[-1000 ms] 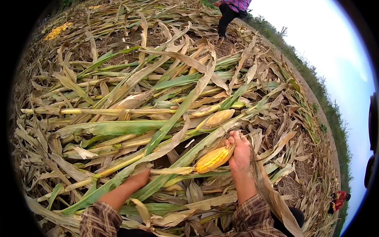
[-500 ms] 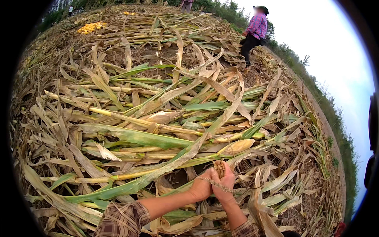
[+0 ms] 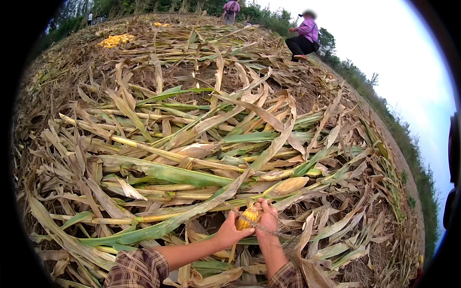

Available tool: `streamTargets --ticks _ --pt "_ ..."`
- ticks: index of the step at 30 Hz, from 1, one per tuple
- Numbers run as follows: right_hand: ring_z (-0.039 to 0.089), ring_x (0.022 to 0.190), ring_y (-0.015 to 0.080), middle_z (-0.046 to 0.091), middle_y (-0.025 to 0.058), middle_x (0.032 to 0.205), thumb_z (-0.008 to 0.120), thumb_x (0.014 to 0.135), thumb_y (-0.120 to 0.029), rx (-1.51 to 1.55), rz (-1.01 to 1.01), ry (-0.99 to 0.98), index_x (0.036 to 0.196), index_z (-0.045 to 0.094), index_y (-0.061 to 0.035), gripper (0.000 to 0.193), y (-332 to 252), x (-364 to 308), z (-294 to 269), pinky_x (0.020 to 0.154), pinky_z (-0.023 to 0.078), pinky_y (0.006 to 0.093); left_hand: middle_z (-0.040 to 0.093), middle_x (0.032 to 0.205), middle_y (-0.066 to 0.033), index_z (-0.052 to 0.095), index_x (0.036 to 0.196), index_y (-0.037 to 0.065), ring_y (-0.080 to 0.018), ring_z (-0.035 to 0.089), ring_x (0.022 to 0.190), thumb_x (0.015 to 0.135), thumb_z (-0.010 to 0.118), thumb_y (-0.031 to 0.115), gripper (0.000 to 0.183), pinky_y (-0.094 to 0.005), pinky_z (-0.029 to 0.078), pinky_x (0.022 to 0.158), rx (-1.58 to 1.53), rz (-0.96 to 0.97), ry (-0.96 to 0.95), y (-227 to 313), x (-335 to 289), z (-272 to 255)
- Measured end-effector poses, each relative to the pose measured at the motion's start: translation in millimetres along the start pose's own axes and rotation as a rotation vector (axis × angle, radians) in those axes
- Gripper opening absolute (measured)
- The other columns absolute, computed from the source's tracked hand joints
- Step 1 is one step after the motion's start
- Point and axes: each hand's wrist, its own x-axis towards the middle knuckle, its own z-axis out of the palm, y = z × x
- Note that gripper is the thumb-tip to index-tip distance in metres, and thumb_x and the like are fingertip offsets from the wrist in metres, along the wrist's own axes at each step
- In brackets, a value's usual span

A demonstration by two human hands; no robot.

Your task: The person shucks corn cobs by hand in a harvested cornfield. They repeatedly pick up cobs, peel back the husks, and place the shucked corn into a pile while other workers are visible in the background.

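Low in the middle I have an ear of corn point(image 3: 248, 217), its yellow kernels bared and its upper end close to dry husk. My left hand point(image 3: 230, 234) is closed on the ear's left and lower side, thumb pressed along it. At the ear's right, my right hand point(image 3: 268, 217) has its fingers curled shut around the husk at the upper end; the exact grip is partly hidden. A thin dry stem point(image 3: 269, 232) crosses in front of the right wrist. Just beyond the hands lies an ear still in its pale husk point(image 3: 290, 186).
Cut corn stalks point(image 3: 163, 218) and dry leaves cover the ground all around. Another husked-over ear point(image 3: 197, 150) lies farther off. Yellow cobs form a pile point(image 3: 116, 40) at the far left. A person in a checked shirt point(image 3: 307, 31) squats at the far right; another person point(image 3: 231, 9) is behind.
The yellow kernels now show between my hands, which have moved apart, the left one lower and leftward. The person at the far right has gone from upright to a squat.
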Motion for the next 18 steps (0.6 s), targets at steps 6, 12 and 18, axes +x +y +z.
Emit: streamTargets --ticks 6,12,18 --pt "0.043 0.059 0.0132 0.045 0.002 0.066 0.046 0.093 -0.016 0.17 0.091 0.048 0.092 0.05 -0.0004 0.016 27.6 6.8 7.8 0.062 0.043 0.0264 0.056 0.103 -0.0124 0.042 0.116 -0.005 -0.0174 0.055 0.093 0.083 0.065 0.029 0.053 -0.0305 0.046 0.08 -0.086 -0.025 0.366 -13.0 23.3 3.2" --pt "0.03 0.049 0.0095 0.033 -0.0043 0.058 0.048 0.093 -0.019 0.335 0.485 -0.158 0.089 0.049 -0.0029 0.017 27.8 -50.4 -2.0 0.052 0.031 0.023 0.059 0.072 -0.0038 0.057 0.079 0.003 -0.0105 0.055 0.063 0.088 0.056 0.03 0.029 -0.0285 0.047 0.06 -0.347 -0.215 0.549 -21.1 32.6 -46.4" --pt "0.032 0.045 0.0093 0.032 -0.0043 0.053 0.047 0.092 -0.018 0.148 0.684 -0.494 0.092 0.05 0.0009 0.019 12.7 -71.8 8.7 0.049 0.032 0.0242 0.059 0.073 -0.0049 0.059 0.091 0.001 -0.0163 0.057 0.062 0.082 0.066 0.03 0.031 -0.0319 0.049 0.059 -0.436 -0.231 0.427 -22.9 41.5 -28.1"
